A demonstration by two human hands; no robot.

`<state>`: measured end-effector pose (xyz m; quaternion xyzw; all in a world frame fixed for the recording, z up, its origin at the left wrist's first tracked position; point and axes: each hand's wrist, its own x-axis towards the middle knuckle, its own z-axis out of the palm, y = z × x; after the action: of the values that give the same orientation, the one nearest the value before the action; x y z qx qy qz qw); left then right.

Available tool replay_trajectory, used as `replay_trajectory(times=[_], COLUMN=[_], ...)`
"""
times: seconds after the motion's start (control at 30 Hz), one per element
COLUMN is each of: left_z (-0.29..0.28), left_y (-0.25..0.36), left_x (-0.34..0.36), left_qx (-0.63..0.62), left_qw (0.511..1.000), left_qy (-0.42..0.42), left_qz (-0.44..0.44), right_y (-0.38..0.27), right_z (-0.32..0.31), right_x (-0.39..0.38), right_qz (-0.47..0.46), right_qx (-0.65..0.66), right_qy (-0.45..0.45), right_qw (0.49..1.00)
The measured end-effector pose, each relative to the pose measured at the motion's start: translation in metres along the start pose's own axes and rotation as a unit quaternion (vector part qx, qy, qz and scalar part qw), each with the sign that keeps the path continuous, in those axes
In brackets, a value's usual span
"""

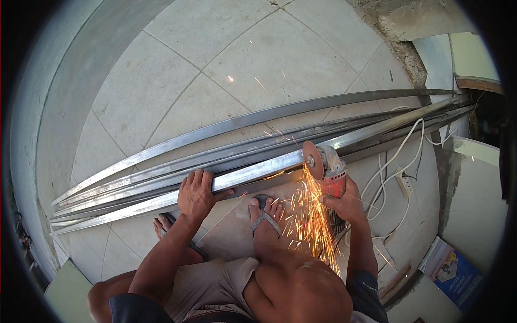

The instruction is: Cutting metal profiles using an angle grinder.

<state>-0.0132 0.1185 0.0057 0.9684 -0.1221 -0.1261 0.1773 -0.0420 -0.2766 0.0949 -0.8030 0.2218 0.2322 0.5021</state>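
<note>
My left hand (pixel 198 192) is closed around the front square metal bar (pixel 257 166), its fingers over the bar's top. My right hand (pixel 344 202) grips a red angle grinder (pixel 332 185), whose thin cutting disc (pixel 314 160) meets that bar right of my left hand. A bright shower of orange sparks (pixel 315 215) streams from the disc down toward my right leg. Behind the held bar, several long metal profiles (pixel 226 126) lie side by side across the view. My feet (pixel 266 218) in flip-flops are just under the bar, close to the sparks.
Tiled floor (pixel 258 54) spans the scene. White cables (pixel 408 140) loop at the right beside a power strip (pixel 405 184). A plastered wall edge (pixel 70 64) runs along the left. Pale green boards (pixel 466 207) and a blue printed package (pixel 452 274) are at the right.
</note>
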Motion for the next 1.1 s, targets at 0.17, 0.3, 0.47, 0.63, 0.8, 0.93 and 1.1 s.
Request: replay_trajectory(times=[0.17,0.3,0.47,0.63,0.8,0.93,1.1], left_z=[0.003,0.004,0.002,0.003,-0.002,0.002,0.006], left_y=[-0.001,-0.002,0.002,0.001,-0.002,0.003,-0.001], left_x=[-0.001,-0.002,-0.001,-0.002,-0.004,-0.001,-0.004], left_qx=[0.013,0.003,0.021,0.017,0.019,0.008,0.015], left_qw=[1.000,1.000,1.000,1.000,1.000,1.000,0.999], left_qy=[0.005,0.020,-0.002,0.000,0.000,0.006,0.022], left_qz=[0.017,0.021,0.012,0.017,0.017,0.022,0.031], right_y=[-0.005,-0.010,-0.005,-0.002,-0.015,-0.006,-0.009], right_z=[0.004,0.005,0.007,0.007,0.010,0.007,0.012], right_x=[0.001,0.003,0.004,0.006,0.005,0.005,0.007], right_qz=[0.032,0.042,0.017,0.033,0.032,-0.007,-0.008], right_qx=[0.015,-0.001,0.063,0.051,-0.003,0.049,0.037], right_qy=[0.011,0.009,0.009,0.012,-0.001,0.016,0.013], right_qw=[0.999,0.999,0.998,0.998,0.999,0.999,0.999])
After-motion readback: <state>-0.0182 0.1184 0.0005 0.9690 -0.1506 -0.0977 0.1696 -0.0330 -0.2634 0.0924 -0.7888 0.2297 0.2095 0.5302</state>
